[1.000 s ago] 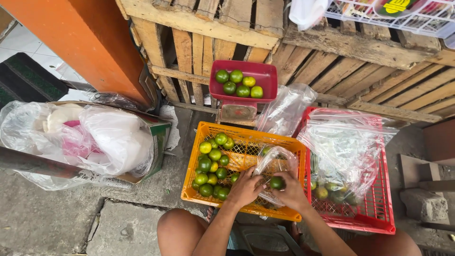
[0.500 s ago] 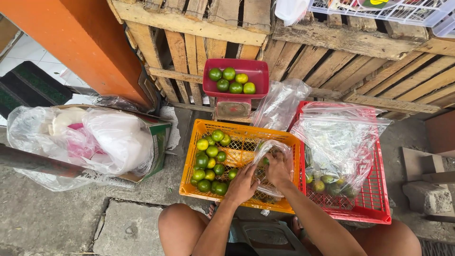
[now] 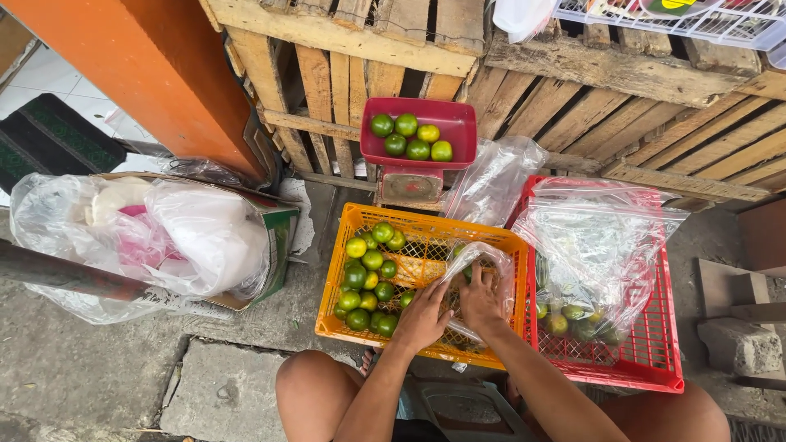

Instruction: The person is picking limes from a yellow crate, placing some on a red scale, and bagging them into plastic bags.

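The left hand [image 3: 423, 317] and the right hand [image 3: 481, 299] sit close together over the right half of the orange crate [image 3: 344, 327], both at a clear bag [image 3: 483, 274]. The left hand's fingers pinch the bag's near edge. The right hand is pushed into the bag's mouth, its fingers curled inside; whether it grips anything in there cannot be told. The bag stands up just beyond the hands, its open top rising past the fingertips, and its lower part lies on the crate's floor under them.

Just left of the left hand, a heap of limes [image 3: 368, 278] fills the crate's left side. To the right, touching the orange crate, stands a red crate [image 3: 655, 360] with a large plastic sheet [image 3: 598, 245] draped over it and a few limes under the plastic. Beyond the crates a red scale pan [image 3: 458, 123] holds five limes, set against wooden pallets [image 3: 344, 49]. Far left, a cardboard box [image 3: 278, 229] holds white plastic bags.
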